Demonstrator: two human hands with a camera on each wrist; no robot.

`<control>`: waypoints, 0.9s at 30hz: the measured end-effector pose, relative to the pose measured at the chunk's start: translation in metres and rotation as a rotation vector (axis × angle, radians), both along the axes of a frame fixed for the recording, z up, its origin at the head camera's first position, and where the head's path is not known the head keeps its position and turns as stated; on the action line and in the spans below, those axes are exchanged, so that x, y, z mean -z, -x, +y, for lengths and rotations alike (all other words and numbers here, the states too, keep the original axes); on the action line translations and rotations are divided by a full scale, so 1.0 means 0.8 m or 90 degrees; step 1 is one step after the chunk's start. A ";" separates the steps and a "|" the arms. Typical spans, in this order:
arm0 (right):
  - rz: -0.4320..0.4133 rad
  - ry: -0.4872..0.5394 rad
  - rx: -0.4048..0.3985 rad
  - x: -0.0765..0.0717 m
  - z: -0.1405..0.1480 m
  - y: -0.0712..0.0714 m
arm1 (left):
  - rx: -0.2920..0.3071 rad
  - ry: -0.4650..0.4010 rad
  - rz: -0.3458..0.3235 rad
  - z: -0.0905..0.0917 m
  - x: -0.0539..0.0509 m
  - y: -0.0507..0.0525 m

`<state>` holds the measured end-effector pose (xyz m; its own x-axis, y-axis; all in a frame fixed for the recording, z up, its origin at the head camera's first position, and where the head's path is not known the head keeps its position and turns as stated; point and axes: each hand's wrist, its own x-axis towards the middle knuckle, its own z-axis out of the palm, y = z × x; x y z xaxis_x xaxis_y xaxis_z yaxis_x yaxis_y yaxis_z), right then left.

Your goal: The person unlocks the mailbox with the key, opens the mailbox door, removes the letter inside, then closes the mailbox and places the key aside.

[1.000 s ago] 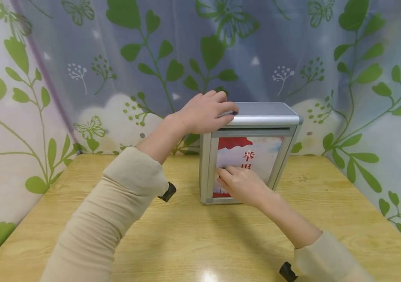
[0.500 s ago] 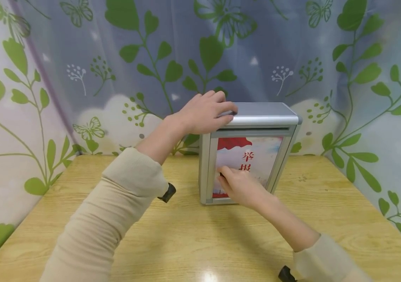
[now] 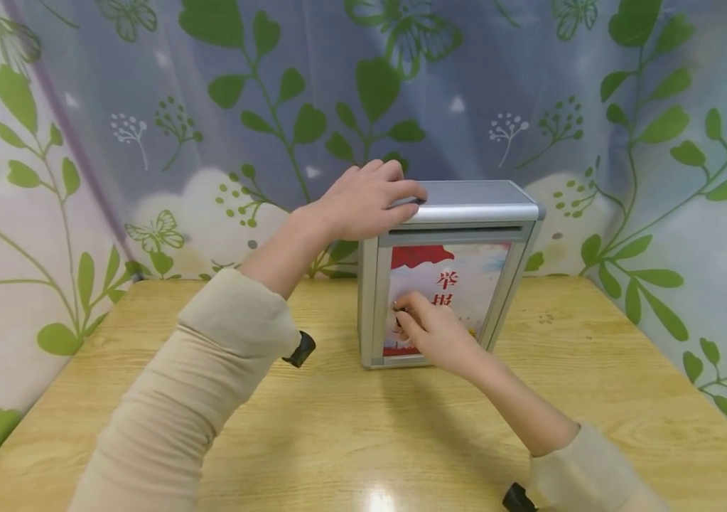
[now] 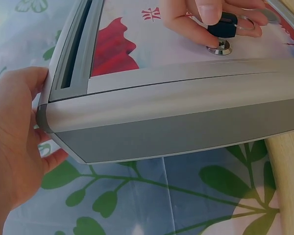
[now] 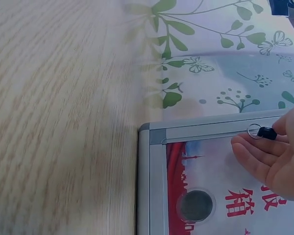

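A silver metal box (image 3: 465, 192) stands upright on the table, with a slot near its top and a printed front panel (image 3: 481, 284) bearing red characters. My left hand (image 3: 372, 203) grips its top left corner; the left wrist view shows thumb and fingers on opposite sides of that corner. At the panel's left side, my right hand (image 3: 436, 331) pinches a black-headed key (image 4: 223, 25) between thumb and fingers. The key sits at a round chrome lock (image 4: 220, 47), and a metal ring (image 5: 254, 131) hangs from its head. How deep the key is cannot be seen.
The wooden table (image 3: 312, 434) extends around the box. Behind it hangs a curtain (image 3: 209, 142) printed with leaves and butterflies, close to the table's far edge. A round grey disc (image 5: 196, 205) shows on the lower part of the panel.
My right hand's fingers have shifted at the key, with thumb and forefinger now showing more apart. The left hand stays on the box's corner. The head view has shifted slightly.
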<state>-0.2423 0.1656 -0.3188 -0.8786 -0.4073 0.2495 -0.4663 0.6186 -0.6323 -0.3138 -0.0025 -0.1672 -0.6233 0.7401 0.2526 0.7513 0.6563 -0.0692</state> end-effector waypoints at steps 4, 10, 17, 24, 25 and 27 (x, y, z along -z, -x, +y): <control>-0.034 0.048 -0.012 0.003 0.003 0.002 | -0.003 -0.004 -0.006 0.000 0.000 -0.001; -0.025 0.059 -0.023 0.003 0.009 0.002 | -0.005 -0.003 -0.019 0.000 -0.001 -0.003; -0.040 0.052 -0.043 -0.006 0.016 -0.001 | -0.012 0.002 -0.039 -0.002 -0.005 -0.005; -0.028 -0.006 -0.094 -0.015 0.029 -0.006 | -0.010 0.007 -0.054 0.000 -0.009 -0.006; -0.022 -0.017 -0.107 -0.016 0.031 -0.007 | -0.012 0.008 -0.055 0.000 -0.009 -0.006; -0.011 -0.035 -0.126 -0.020 0.034 -0.011 | -0.014 0.008 -0.054 -0.001 -0.009 -0.007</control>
<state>-0.2332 0.1929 -0.3030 -0.7840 -0.5849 0.2081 -0.5719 0.5498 -0.6088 -0.3086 -0.0030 -0.1602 -0.6582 0.7288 0.1885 0.7403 0.6722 -0.0140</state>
